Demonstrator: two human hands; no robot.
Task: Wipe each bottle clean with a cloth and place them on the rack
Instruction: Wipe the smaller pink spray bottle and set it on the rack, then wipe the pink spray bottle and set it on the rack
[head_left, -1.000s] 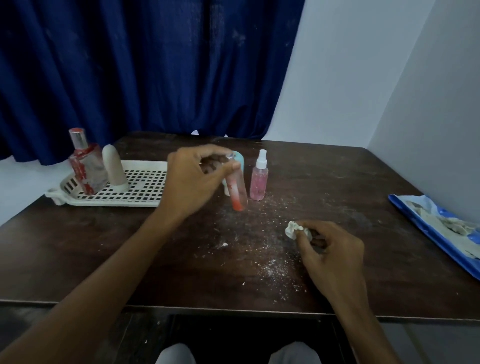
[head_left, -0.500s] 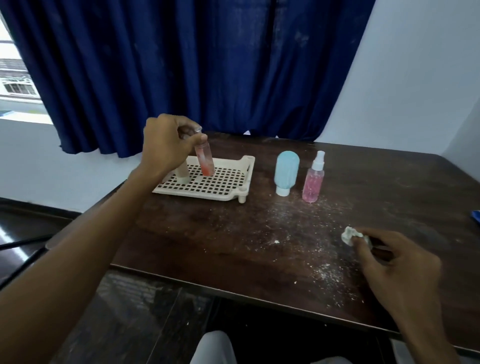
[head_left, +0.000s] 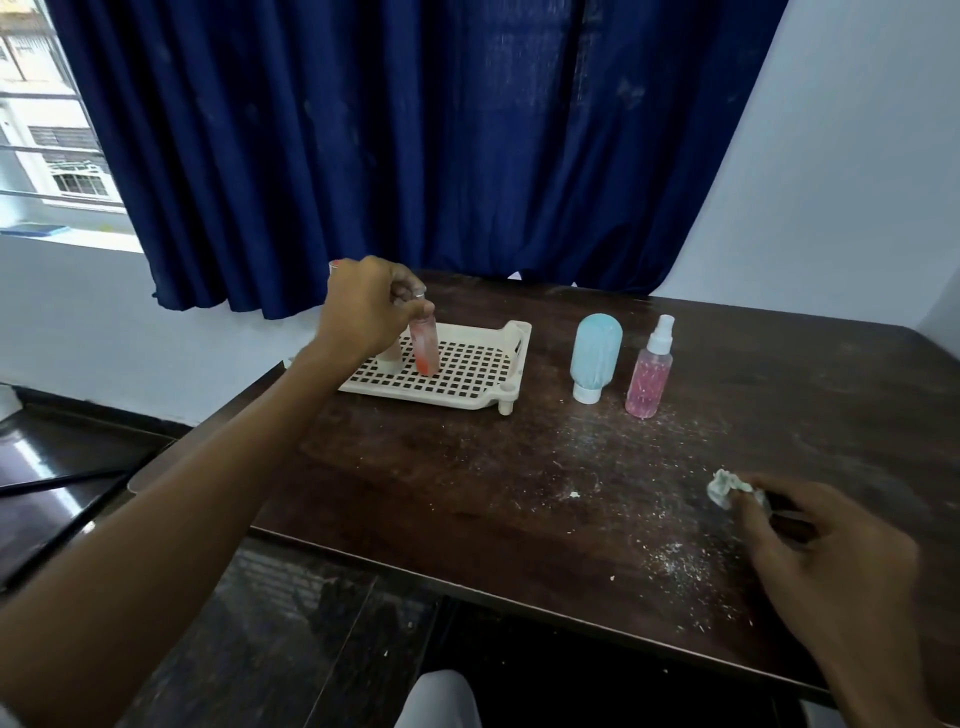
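Cream plastic and perforated, the rack (head_left: 467, 375) sits at the far left of the dark wooden table (head_left: 467, 499). The left hand (head_left: 369, 306) curls its fingers round the top of a slim clear bottle of orange-red liquid (head_left: 425, 347) and holds it upright over the rack's grid. I cannot tell whether its base touches the grid. Behind that hand, the base of a whitish bottle (head_left: 388, 357) shows on the rack, mostly hidden.

Right of the rack, on the table, a pale blue rounded bottle (head_left: 596, 348) stands on its white cap, just beside a pink spray bottle with a white nozzle (head_left: 649, 376). At the near right, the right hand (head_left: 831, 561) pinches a crumpled white cloth (head_left: 726, 487) against the dusty tabletop.

By my judgement the orange-red bottle is all but placed, and the blue and pink ones are not yet wiped or racked.
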